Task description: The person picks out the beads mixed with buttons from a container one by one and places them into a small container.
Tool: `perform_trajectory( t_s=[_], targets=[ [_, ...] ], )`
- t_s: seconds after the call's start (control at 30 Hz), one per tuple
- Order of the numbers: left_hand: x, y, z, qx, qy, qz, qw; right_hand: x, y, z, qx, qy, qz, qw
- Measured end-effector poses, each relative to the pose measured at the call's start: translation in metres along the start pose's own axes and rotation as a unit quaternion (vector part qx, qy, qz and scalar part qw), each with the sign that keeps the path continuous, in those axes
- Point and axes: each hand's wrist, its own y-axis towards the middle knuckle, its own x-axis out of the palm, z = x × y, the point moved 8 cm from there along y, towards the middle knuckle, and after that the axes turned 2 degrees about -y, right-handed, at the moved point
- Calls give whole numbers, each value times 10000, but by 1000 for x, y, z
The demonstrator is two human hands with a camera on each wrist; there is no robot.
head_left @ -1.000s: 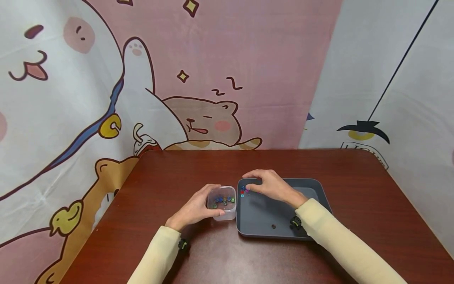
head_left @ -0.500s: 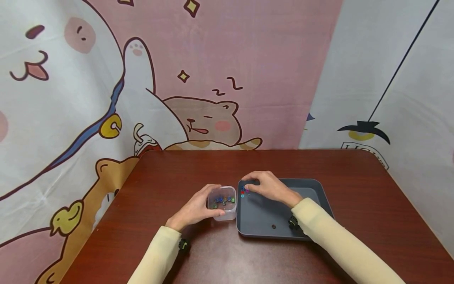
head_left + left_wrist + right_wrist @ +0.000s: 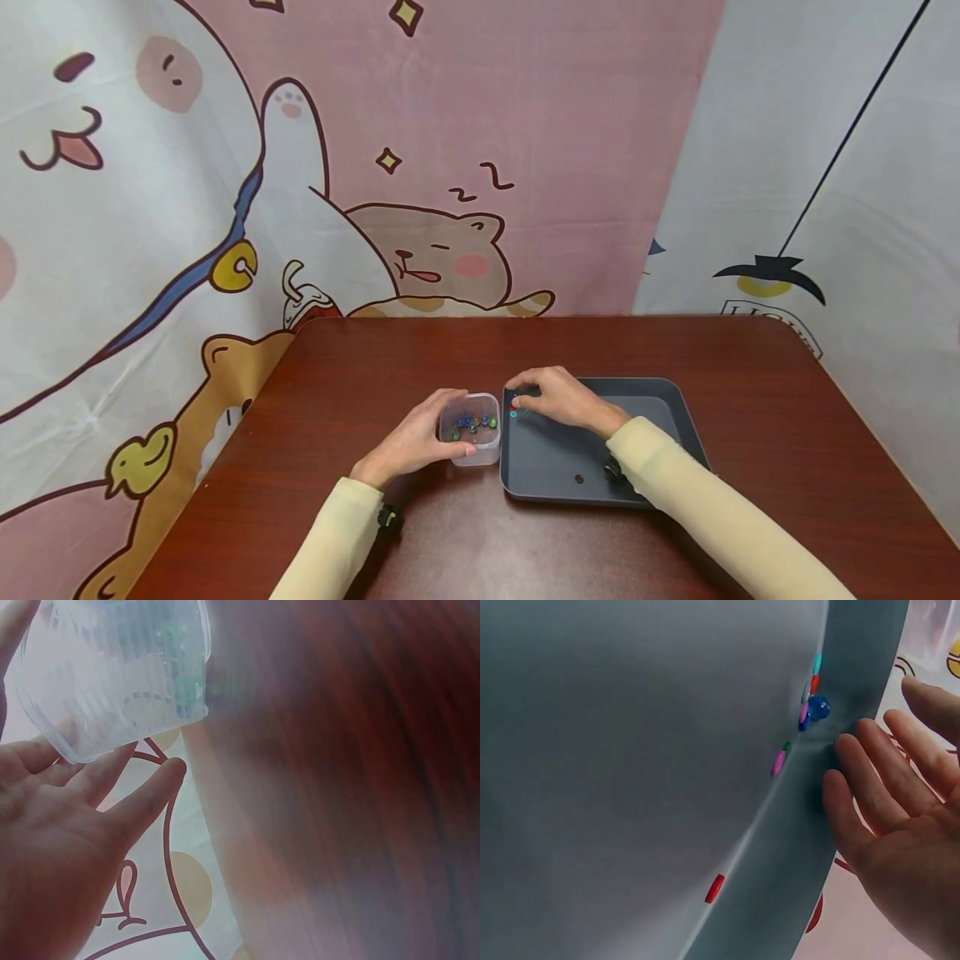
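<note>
My left hand (image 3: 416,433) holds a clear plastic container (image 3: 480,455) between thumb and fingers, against the tray's left side. Several blue and green marbles (image 3: 484,421) lie inside it. My right hand (image 3: 566,402) hovers at the far left corner of a grey tray (image 3: 555,458), its fingers loosely bent. In the right wrist view those fingers hold nothing visible and lie near a blue marble (image 3: 820,707). Beside the marble are small flat pieces, among them a turquoise one (image 3: 817,662) and a pink one (image 3: 779,762). A red piece (image 3: 715,889) lies apart along the tray's edge.
A small dark disc (image 3: 579,479) lies near the tray's front edge. Tray and container stand on a reddish-brown wooden table (image 3: 390,358). Behind the table hangs a cloth (image 3: 585,167) with cartoon animals.
My right hand has shifted a little left and nearer to me above the tray corner, now covering some of the small pieces. The left hand and container have stayed in place.
</note>
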Motion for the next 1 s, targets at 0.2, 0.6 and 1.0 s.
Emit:
perform_trajectory(
  t_s=[0.2, 0.6, 1.0],
  targets=[
    [-1, 0, 1, 46, 22, 30, 10000, 5, 1, -4, -136, -177, -92, 9997],
    [0, 1, 1, 56, 86, 38, 9999, 10, 0, 1, 49, -350, -176, 9992],
    [0, 1, 1, 43, 42, 40, 10000, 11, 2, 1, -141, -516, -115, 9985]
  ],
)
